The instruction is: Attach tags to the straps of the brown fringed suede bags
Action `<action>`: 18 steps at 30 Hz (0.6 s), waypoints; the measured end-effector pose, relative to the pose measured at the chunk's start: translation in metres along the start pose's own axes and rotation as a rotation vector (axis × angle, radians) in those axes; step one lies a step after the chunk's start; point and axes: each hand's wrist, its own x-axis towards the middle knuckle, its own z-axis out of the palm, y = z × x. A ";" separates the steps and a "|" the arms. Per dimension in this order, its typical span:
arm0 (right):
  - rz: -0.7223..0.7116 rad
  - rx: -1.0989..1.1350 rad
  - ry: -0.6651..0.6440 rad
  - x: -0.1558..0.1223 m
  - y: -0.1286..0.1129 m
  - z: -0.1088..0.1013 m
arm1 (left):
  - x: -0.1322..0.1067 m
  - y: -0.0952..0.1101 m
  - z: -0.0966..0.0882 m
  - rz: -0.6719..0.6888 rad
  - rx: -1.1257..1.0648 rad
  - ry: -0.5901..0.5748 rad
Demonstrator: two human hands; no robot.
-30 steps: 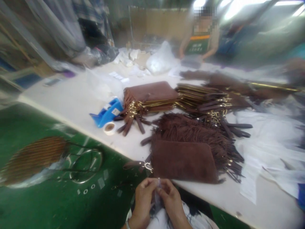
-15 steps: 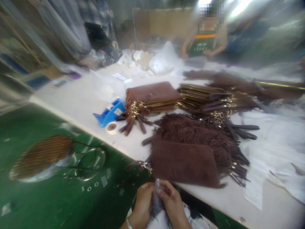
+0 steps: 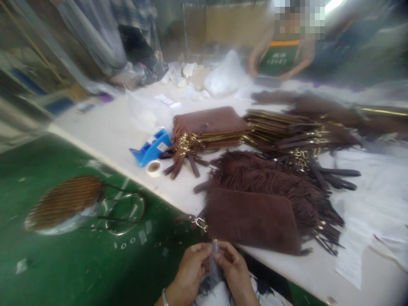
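Just off the table's near edge, my left hand (image 3: 193,268) and my right hand (image 3: 236,270) are close together. Fingers of both are closed on a narrow strip of clear plastic (image 3: 214,268) that stands up between them; whether it is a folded bag cannot be made out. Right in front lies a dark brown suede pouch (image 3: 253,221), with a metal clip and strap at its left. Behind it, partly covered, is a heap of brown fringed pouches (image 3: 267,172).
Brown pouches with gold zips are stacked (image 3: 213,119) farther back. A blue tape dispenser (image 3: 153,148) and a tape roll (image 3: 154,168) sit left. White sheets (image 3: 376,178) lie right, a stool (image 3: 65,204) stands on the green floor, and a person (image 3: 277,59) is across the table.
The view has shifted slightly, so the table's things appear a little farther right. Both hands still grip the clear plastic, with hardly any change in their pose.
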 end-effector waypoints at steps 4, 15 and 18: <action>-0.009 -0.028 0.004 0.002 0.006 -0.003 | 0.004 0.004 0.003 -0.091 -0.024 0.074; -0.103 -0.340 0.023 -0.001 0.004 -0.003 | 0.005 0.003 0.014 0.090 0.075 0.055; -0.113 -0.481 0.029 -0.001 0.003 -0.005 | 0.005 -0.001 0.011 0.229 0.260 0.090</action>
